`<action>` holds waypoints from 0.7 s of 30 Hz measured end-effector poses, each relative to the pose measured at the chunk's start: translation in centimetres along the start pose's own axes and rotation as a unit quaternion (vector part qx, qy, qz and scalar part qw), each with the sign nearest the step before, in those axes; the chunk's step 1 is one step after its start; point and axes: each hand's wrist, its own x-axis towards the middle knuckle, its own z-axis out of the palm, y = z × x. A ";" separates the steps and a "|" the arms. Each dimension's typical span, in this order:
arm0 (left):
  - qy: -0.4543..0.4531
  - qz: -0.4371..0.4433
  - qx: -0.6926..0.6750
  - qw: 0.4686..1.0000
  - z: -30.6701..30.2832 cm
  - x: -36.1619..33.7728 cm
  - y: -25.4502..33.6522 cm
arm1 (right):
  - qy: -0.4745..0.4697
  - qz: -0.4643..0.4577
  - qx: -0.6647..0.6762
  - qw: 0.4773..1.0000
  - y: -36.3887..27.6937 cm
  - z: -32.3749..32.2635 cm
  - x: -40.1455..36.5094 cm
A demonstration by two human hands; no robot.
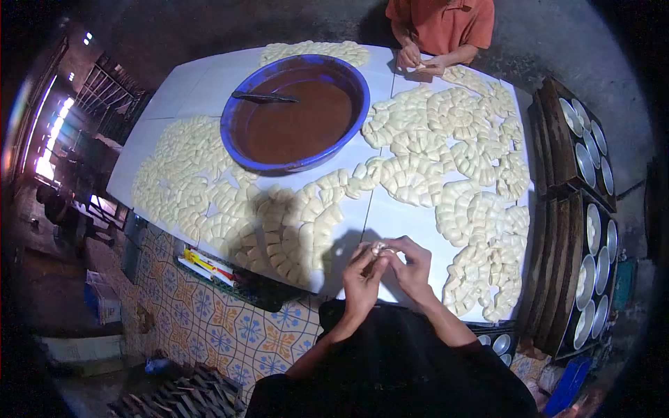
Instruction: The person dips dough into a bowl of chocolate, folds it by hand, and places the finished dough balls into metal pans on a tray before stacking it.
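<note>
Both my hands meet above the table's near edge. My left hand [361,277] and my right hand [412,266] pinch one small pale piece of dough [378,248] between their fingertips, and the fingers cover most of it. Just left of them lie rows of pale dough pieces [282,244], partly under my shadow. More dough pieces [467,209] spread over the table's right side. Beyond my hands stands a blue basin [364,104] of smooth brown filling [300,118], with a dark spatula [265,97] resting in it.
A co-worker in an orange shirt [453,28] handles dough at the far edge of the white tiled table [394,244]. Stacked dark trays of round metal tins [589,279] stand at the right. A crate [209,270] with yellow and red items sits below the left edge.
</note>
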 end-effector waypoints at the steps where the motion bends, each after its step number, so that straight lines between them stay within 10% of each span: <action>1: -0.008 -0.007 -0.028 1.000 0.1 0.0 -0.4 | -0.008 0.045 0.041 0.998 0.2 -0.5 0.1; 5: -0.039 0.085 0.006 0.996 -1.5 0.8 0.5 | -0.053 0.075 0.088 0.992 -0.8 -1.2 1.4; 18: -0.058 -0.033 -0.079 0.995 -2.0 1.1 -0.9 | -0.096 0.082 0.053 0.991 -0.3 -1.2 0.8; 21: -0.116 -0.005 -0.142 0.983 -2.7 1.3 -0.2 | -0.202 0.237 0.241 0.919 0.0 -1.0 0.4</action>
